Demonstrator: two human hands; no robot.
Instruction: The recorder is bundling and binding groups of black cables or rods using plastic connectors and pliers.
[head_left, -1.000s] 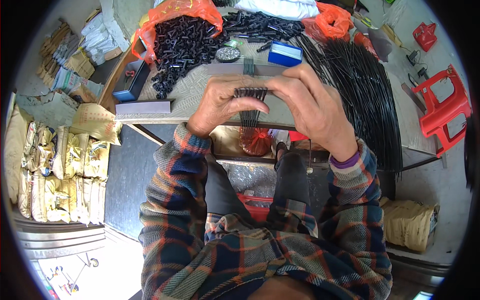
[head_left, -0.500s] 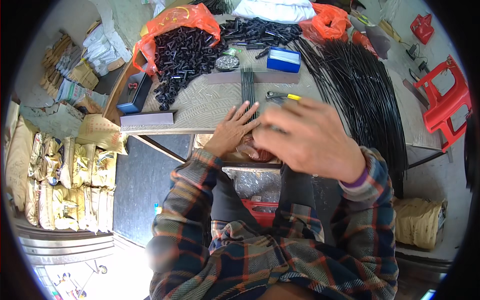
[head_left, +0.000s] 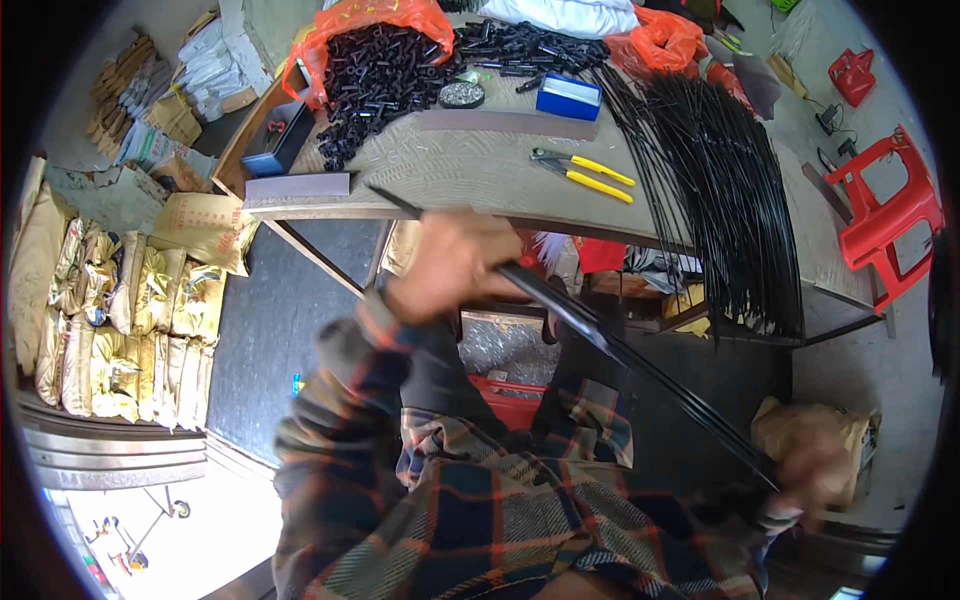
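Lifted the bundle of black rods (head_left: 615,347) off the table (head_left: 470,165) since the earlier frame, gripping it slantwise over the lap in the curled fingers of the left hand (head_left: 460,255), with the right hand (head_left: 815,465) at its lower end, too blurred to tell whether pinching. Probably done gathering this bundle, but with many loose black rods (head_left: 725,190) left beyond the yellow-handled pliers (head_left: 600,179) and heaped black fittings (head_left: 380,80) farther back.
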